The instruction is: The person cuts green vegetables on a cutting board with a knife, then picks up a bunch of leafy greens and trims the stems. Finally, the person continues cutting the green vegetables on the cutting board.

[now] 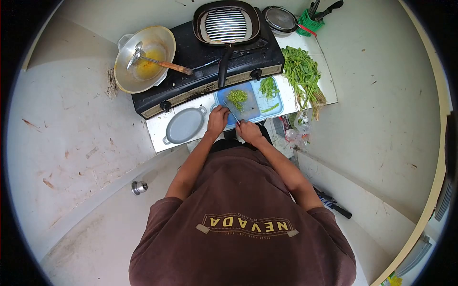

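Note:
My right hand [249, 131] is closed around the handle of a knife [232, 112], its thin blade slanting up and left over a blue cutting board [248, 87]. Close by the blade, at the board's left edge, my left hand [217, 119] has its fingers curled together; what they hold, if anything, is too small to make out. Chopped green vegetable pieces [236, 98] lie in a heap just beyond the blade. On the light blue right part of the board are longer cut green stems [269, 88].
A black gas stove [191, 62] stands behind the board, carrying a wok [164, 38] with a ladle [138, 52] and a grill pan [225, 24]. Leafy greens [303, 74] lie to the right. An oval grey plate [185, 125] sits left. A green basket [310, 23] holds knives.

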Demonstrator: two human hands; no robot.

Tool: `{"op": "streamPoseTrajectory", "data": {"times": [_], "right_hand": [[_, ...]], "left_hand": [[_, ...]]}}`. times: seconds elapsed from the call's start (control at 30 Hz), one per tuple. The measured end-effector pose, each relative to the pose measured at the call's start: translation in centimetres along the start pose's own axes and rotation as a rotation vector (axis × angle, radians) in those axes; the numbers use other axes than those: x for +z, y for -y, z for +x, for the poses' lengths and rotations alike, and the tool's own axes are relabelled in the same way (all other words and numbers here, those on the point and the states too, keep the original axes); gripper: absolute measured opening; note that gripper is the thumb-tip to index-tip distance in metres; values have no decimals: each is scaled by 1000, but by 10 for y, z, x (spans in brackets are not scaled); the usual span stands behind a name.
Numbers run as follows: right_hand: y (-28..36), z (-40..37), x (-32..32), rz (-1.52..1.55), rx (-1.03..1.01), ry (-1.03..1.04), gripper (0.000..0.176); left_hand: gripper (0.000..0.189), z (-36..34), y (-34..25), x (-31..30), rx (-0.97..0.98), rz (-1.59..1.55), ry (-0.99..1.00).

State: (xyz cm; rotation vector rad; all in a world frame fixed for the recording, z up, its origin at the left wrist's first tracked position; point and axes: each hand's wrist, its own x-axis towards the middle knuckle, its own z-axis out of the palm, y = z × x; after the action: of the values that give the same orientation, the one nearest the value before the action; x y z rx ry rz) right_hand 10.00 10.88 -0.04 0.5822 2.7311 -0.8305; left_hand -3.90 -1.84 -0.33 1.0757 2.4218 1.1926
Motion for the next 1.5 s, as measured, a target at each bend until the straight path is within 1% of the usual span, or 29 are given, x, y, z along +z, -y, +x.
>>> {"op": "streamPoseTrajectory", "data": {"times": [0.13, 0.23, 0.37, 0.53, 0.63, 0.73, 0.93, 1.03, 1.13, 1.23, 1.33, 1.5], "right_hand": [[4, -8, -5, 15, 2, 1, 45], [8, -2, -11, 49, -16, -6, 46], [6, 11, -2, 39, 1, -20, 47], [1, -1, -7, 46, 47, 20, 46], [0, -4, -6, 54, 37, 27, 46], [0, -5, -5, 42, 16, 42, 46], [-5, -6, 4, 20, -55, -31, 47], [-1, 4, 4, 26, -64, -20, 46], [0, 11, 0, -7, -95, -13, 44], [-1, 4, -1, -5, -59, -8, 45], [-2, -9, -7, 0, -48, 34, 45], [7, -4, -10, 8, 16, 46, 45]], "left_hand": [[9, -2, 2, 0, 0, -25, -14], [9, -1, 2, -1, -16, -34, 23], [9, -3, 3, 2, -13, -11, -29], [9, -4, 4, 5, -10, -27, -49], [9, -3, -6, -1, -126, -47, -14], [9, -2, -2, 0, -51, -17, -28], [9, -3, -3, -1, -71, -45, -8], [9, -4, -2, 1, -56, -42, -33], [9, -4, -1, 3, -82, -61, -37], [9, -3, 1, 2, -67, -45, -27], [8, -4, -2, 1, -115, -62, 0], [8, -2, -6, -1, -95, -71, -4]]}}
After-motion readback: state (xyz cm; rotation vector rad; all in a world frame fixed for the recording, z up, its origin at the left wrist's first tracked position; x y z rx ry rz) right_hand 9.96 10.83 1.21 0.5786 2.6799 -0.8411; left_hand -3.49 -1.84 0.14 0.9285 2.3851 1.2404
